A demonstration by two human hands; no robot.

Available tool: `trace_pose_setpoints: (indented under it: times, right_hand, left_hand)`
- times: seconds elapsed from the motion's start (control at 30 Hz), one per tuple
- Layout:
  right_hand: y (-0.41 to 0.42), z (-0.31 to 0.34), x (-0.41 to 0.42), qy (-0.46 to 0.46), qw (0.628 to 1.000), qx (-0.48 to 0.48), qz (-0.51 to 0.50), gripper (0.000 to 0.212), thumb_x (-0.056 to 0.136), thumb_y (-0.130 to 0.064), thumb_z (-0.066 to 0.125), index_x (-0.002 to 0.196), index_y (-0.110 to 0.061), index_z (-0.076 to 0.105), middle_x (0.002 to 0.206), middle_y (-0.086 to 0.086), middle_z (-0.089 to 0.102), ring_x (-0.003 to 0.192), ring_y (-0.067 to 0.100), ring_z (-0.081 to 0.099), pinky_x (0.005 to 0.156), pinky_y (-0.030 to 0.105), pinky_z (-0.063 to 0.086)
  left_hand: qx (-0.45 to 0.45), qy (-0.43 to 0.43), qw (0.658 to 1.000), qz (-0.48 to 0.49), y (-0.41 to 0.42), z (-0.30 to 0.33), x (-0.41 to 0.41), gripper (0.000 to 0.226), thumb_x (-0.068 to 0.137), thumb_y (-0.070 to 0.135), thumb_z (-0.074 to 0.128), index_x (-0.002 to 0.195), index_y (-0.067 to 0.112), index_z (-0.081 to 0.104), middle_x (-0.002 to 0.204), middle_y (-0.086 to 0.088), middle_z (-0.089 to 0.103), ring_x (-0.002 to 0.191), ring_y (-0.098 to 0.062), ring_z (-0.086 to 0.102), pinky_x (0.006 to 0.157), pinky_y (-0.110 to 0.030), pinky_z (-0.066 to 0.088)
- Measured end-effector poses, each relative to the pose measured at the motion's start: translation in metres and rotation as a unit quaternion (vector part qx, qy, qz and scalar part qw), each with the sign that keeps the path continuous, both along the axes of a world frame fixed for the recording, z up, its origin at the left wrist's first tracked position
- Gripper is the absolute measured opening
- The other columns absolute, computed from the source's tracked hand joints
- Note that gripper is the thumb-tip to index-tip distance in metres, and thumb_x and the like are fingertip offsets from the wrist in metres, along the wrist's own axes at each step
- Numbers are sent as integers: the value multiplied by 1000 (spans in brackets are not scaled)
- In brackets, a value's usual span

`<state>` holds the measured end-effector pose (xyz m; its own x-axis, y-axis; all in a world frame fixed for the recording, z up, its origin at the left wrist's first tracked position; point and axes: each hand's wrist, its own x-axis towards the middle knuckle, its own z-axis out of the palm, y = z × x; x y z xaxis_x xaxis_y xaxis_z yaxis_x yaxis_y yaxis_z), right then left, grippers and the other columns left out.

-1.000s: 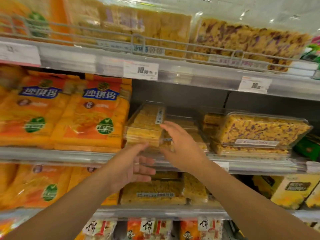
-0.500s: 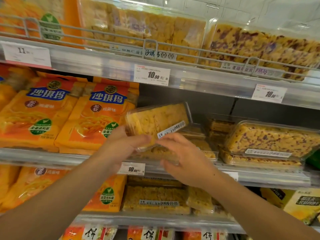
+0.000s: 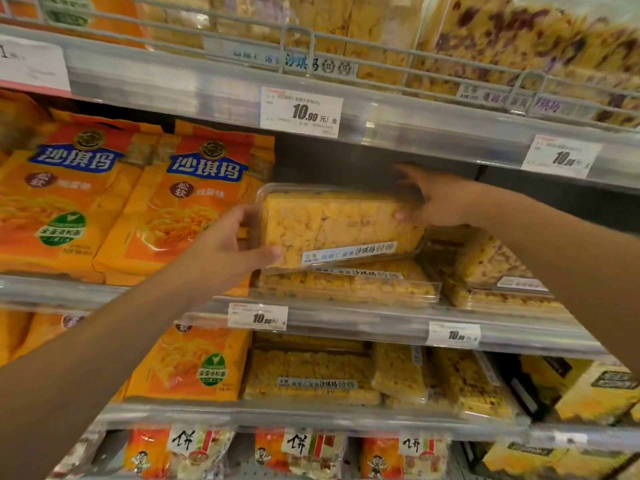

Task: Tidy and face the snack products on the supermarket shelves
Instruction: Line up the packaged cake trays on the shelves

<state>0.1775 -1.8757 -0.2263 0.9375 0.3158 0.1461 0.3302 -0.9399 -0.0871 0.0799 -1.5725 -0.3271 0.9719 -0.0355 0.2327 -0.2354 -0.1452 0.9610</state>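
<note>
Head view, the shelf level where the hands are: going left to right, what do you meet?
Orange bag → second orange bag → left hand → clear box of yellow snack, held tilted → right hand → purple-flecked snack box.

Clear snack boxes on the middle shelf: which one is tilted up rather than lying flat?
The plain yellow box held between the left hand and right hand; it leans label-forward atop a flat box.

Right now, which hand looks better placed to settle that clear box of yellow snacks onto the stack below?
Probably the left hand: it grips the clear box at its lower left corner, bearing it. The right hand only steadies the upper right edge.
</note>
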Motion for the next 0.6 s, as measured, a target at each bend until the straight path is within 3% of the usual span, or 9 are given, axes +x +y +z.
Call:
trace_pose_setpoints:
  times: [0.1, 0.17, 0.43, 0.6]
  right_hand:
    - [0, 5, -2, 13, 1000, -12, 3, 68, 83, -43, 71, 142, -34, 39, 142, -3, 47, 118, 17, 47, 99, 30, 37]
    - [-2, 6, -6, 9, 1000, -19, 11, 63, 81, -44, 72, 137, -32, 45, 136, -3, 52, 110, 14, 49, 96, 29, 39]
    - [-3, 5, -33, -2, 998, -58, -3, 67, 84, -50, 67, 142, -26, 42, 138, 0, 52, 122, 23, 50, 96, 31, 38]
    - [-4, 11, -48, 8, 997, -80, -8, 66, 83, -37, 73, 142, -26, 44, 137, -1, 53, 120, 21, 51, 95, 29, 36]
  left_hand:
    - [11, -18, 1000, 7, 2, -1, 5, 53, 80, 8, 73, 125, 27, 52, 118, 7, 65, 110, -12, 63, 81, -34, 59]
    - [20, -49, 998, 33, 4, -2, 10, 54, 78, 6, 74, 123, 30, 55, 112, 10, 67, 109, -9, 62, 84, -36, 58]
    - [79, -66, 991, 87, 3, -9, 24, 71, 80, 2, 73, 135, 36, 45, 117, 13, 64, 113, -9, 58, 94, -44, 52]
    - [111, -65, 985, 113, 0, -7, 30, 85, 80, 4, 74, 143, 40, 31, 126, 11, 59, 121, -14, 53, 97, -47, 50]
